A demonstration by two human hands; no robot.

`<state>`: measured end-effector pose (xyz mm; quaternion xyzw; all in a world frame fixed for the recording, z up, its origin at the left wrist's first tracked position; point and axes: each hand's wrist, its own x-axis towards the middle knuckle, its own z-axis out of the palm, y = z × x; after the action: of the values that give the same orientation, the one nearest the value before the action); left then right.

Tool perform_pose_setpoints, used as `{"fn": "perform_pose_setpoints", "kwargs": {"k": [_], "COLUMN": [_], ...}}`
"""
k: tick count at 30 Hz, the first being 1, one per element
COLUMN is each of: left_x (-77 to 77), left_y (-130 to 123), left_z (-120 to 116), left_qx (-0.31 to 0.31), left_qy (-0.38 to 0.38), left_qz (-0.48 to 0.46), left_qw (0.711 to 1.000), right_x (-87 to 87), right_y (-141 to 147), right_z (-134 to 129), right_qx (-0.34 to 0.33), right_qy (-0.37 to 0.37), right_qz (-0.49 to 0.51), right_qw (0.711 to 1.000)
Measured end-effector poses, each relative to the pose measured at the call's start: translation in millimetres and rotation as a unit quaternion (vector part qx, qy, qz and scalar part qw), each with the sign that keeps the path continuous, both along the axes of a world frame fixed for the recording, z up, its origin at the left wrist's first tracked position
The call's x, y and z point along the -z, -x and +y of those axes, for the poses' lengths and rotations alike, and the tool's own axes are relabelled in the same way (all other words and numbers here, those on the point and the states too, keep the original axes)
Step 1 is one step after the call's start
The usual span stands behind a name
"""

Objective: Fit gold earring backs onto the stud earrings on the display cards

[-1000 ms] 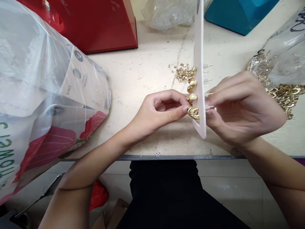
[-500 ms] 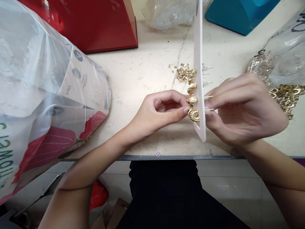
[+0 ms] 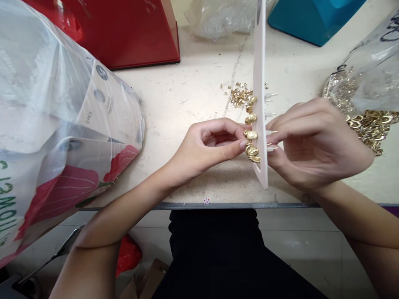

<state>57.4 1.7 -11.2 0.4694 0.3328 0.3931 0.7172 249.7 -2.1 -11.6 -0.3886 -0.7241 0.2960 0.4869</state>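
Observation:
A pale earring card (image 3: 261,79) stands upright and nearly edge-on between my two hands. Several gold earrings (image 3: 251,135) line its left face, and their thin posts with clear backs (image 3: 271,132) stick out on the right. Thumb and fingers of my left hand (image 3: 208,143) pinch an earring near the card's lower end. On the other side, my right hand (image 3: 321,145) has its thumb and fingertips closed around an earring post with a clear back. Just behind the card lies a small pile of tiny gold earring backs (image 3: 240,98).
Gold pieces (image 3: 370,126) spill from a clear bag (image 3: 370,83) at the right. A large printed plastic package (image 3: 102,124) takes up the left side. Red (image 3: 140,33) and teal (image 3: 311,20) boxes stand at the back, with a crumpled clear bag (image 3: 221,18) between them.
The card and its earrings have shifted slightly down toward me. My right hand has moved a little left, while my left hand has stayed nearly still.

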Motion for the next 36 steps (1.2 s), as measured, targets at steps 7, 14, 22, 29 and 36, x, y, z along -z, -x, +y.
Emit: {"fn": "perform_pose_setpoints", "kwargs": {"k": [7,14,22,29,36], "left_x": [1.1,5.7,7.3,9.4,6.7], "left_y": [-1.4,-0.4,0.6,-2.5,-3.5], "left_z": [-0.3,1.0,-1.7,-2.3,-2.0], "left_qx": [-0.001,-0.004,-0.002,-0.012,-0.025], "left_qy": [0.01,0.012,0.027,0.042,0.048], "left_qz": [0.0,-0.02,-0.028,0.013,0.034], "left_qw": [1.0,1.0,0.999,0.999,0.998], "right_x": [3.1,8.8,-11.2,-6.9,-0.3], "right_y": [3.0,3.5,4.4,21.1,29.7], "right_z": [3.9,7.3,4.5,4.8,2.8], "right_qx": [-0.01,-0.021,-0.037,-0.022,-0.041], "right_qy": [-0.061,-0.088,-0.057,-0.008,-0.007], "right_qz": [0.0,0.014,0.042,0.023,0.01], "right_qw": [0.998,0.996,0.997,0.999,0.999]}}
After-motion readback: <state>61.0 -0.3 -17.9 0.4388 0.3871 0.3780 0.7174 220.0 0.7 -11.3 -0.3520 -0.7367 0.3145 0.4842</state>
